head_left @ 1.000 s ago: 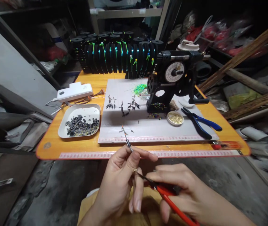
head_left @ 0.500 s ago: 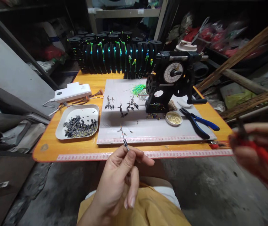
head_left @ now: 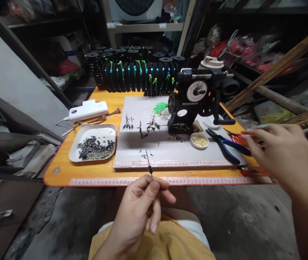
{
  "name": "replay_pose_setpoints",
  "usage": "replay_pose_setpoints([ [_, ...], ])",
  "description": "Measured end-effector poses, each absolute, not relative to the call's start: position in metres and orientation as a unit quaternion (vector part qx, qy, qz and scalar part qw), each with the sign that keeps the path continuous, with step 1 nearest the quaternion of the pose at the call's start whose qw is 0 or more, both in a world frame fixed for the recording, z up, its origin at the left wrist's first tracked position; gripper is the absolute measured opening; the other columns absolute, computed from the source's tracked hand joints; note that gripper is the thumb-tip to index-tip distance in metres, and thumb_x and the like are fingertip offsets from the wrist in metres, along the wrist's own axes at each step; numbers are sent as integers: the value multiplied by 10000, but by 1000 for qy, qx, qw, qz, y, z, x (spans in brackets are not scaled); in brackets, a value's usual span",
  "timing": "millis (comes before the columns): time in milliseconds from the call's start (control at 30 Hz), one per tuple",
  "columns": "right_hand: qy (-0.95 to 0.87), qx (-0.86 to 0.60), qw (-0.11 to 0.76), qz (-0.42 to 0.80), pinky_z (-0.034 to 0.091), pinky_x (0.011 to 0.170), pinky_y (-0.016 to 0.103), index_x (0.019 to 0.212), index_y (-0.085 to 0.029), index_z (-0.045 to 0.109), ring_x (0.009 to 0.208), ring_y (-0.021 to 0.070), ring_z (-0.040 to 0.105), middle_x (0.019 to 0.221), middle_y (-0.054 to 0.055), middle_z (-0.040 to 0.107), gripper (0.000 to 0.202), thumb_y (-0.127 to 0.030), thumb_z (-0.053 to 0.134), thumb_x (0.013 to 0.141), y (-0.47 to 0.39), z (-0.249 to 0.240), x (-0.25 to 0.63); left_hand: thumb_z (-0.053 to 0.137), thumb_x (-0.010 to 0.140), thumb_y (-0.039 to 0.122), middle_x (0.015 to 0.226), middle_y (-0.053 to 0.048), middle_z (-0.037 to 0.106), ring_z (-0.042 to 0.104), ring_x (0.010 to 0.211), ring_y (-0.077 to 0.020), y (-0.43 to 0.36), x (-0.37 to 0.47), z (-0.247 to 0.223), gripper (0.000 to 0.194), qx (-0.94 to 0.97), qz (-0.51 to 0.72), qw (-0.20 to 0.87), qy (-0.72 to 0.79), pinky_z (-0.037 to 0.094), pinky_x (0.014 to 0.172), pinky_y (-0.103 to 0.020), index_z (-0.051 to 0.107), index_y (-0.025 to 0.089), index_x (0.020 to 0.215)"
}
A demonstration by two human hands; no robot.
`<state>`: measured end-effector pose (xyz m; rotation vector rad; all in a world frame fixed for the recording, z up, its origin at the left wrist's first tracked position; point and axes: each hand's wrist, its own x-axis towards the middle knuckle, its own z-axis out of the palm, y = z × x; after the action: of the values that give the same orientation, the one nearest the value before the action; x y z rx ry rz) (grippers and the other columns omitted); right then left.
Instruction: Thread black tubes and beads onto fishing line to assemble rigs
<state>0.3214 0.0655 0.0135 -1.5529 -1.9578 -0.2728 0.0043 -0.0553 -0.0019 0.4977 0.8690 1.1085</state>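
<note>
My left hand (head_left: 143, 207) is low in front of the table edge, thumb and forefinger pinching a thin rod (head_left: 148, 160). This rod points up and away, with a small black sleeve, a short crosspiece and a reddish tip. At the table's right side my right hand (head_left: 281, 151) has its thumb and fingers stretched out, partly apart. By its fingertips a red-handled tool (head_left: 233, 137) lies behind the blue-and-black pliers (head_left: 225, 144); its far part is hidden by the hand. Whether the fingertips touch it I cannot tell.
A white tray (head_left: 72, 156) of small black parts stands left. On the grey board (head_left: 175, 153) are clusters of rods (head_left: 154, 125), a round dish (head_left: 191, 143) with gold bits, and a black hand-cranked machine (head_left: 181, 121). Black spools (head_left: 137, 77) line the back.
My right hand has moved left over the table's side, and the red-handled tool it held now lies behind the pliers. My left hand keeps its pinch on the rod. The view has shifted slightly.
</note>
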Motion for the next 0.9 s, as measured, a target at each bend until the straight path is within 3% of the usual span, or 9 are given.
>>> replay_pose_setpoints([
  [67, -759, -545, 347, -75, 465, 895, 481, 872, -218, 741, 879, 288, 623, 830, 133, 710, 251, -398, 586, 953, 42, 20, 276, 792, 809, 491, 610, -31, 715, 349, 319, 8, -56, 4, -7, 354, 269, 501, 706, 422, 185, 356, -135, 746, 140, 811],
  [167, -824, -449, 333, 90, 567, 678, 298, 996, -256, 750, 790, 188, 696, 876, 58, 760, 311, -412, 482, 1020, 20, 23, 202, 767, 827, 503, 561, -29, 687, 334, 355, -20, -59, 3, -13, 365, 318, 493, 672, 452, 200, 387, -163, 766, 138, 842],
  [233, -763, -373, 314, 425, 579, 645, 263, 1105, -211, 731, 825, 183, 723, 915, 74, 765, 319, -426, 511, 1018, 17, 24, 162, 758, 838, 496, 569, -32, 695, 369, 370, -37, -61, 1, -13, 364, 331, 490, 657, 468, 244, 399, -169, 768, 138, 903],
  [300, -664, -332, 311, 594, 576, 644, 242, 1071, -181, 729, 815, 171, 719, 882, 61, 756, 300, -439, 623, 961, 20, 26, 139, 781, 829, 456, 599, -29, 720, 478, 417, -69, -61, -2, -11, 366, 331, 498, 646, 475, 350, 446, -176, 746, 153, 1030],
  [400, -628, -326, 328, 626, 516, 565, 185, 876, -168, 746, 677, 103, 654, 847, 26, 711, 202, -370, 736, 881, 26, 31, 128, 804, 819, 414, 701, -40, 774, 682, 644, -153, -57, -10, -3, 402, 342, 526, 624, 465, 524, 677, -240, 702, 178, 1128],
  [500, -630, -317, 329, 629, 459, 476, 172, 819, -166, 737, 569, 69, 602, 823, 5, 660, 193, -352, 757, 866, 27, 34, 129, 720, 886, 463, 699, -56, 778, 710, 742, -190, -50, -15, 4, 323, 387, 532, 600, 455, 527, 819, -290, 750, 159, 991],
  [667, -470, -259, 338, 773, 414, 369, 149, 857, -185, 579, 399, 49, 563, 745, -21, 689, 281, -429, 708, 913, 23, 34, 129, 734, 877, 425, 688, -64, 761, 692, 722, -201, -53, -12, 2, 304, 389, 537, 585, 467, 522, 778, -291, 768, 165, 723],
  [800, -427, -225, 331, 811, 476, 397, 141, 866, -197, 509, 393, 66, 607, 630, -65, 648, 278, -403, 679, 943, 20, 31, 127, 757, 836, 492, 641, -58, 717, 658, 604, -157, -65, -7, -7, 373, 355, 512, 635, 457, 526, 641, -253, 729, 147, 696],
  [900, -440, -229, 324, 806, 414, 373, 111, 861, -196, 495, 365, 44, 571, 613, -73, 629, 284, -406, 660, 959, 19, 26, 127, 764, 785, 583, 606, -54, 689, 633, 503, -132, -69, -7, -14, 465, 338, 459, 692, 443, 510, 547, -232, 703, 127, 723],
])
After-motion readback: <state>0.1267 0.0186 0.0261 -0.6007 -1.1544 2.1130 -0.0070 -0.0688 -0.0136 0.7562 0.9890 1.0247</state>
